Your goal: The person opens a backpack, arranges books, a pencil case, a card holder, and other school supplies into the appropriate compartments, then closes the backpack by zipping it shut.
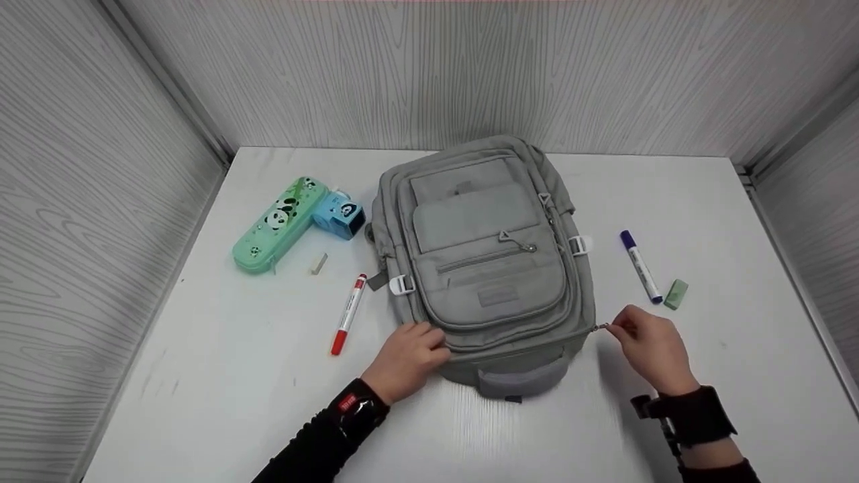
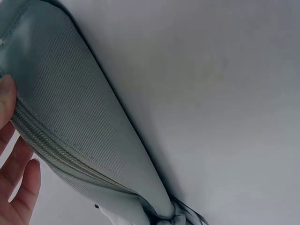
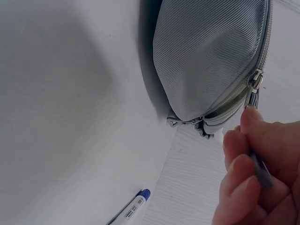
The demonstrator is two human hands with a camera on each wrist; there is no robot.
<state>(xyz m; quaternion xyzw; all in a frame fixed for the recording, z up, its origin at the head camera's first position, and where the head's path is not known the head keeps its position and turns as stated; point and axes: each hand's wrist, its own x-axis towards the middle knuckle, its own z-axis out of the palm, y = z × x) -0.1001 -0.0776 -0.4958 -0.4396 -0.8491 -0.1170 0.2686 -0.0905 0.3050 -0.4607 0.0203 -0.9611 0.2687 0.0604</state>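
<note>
A grey backpack lies on the white table with its front pockets up and its top handle toward me. My left hand grips the bag's edge at its near left corner. In the left wrist view, that hand's thumb lies on the cloth beside the zipper. At the near right corner, my right hand pinches a zipper pull between thumb and fingers. The right wrist view shows the metal slider, with the zipper's edges parted below it.
Left of the bag lie a green panda pencil case, a blue panda box, a whitish eraser and a red marker. A blue marker and a green eraser lie to the right. Walls border the table.
</note>
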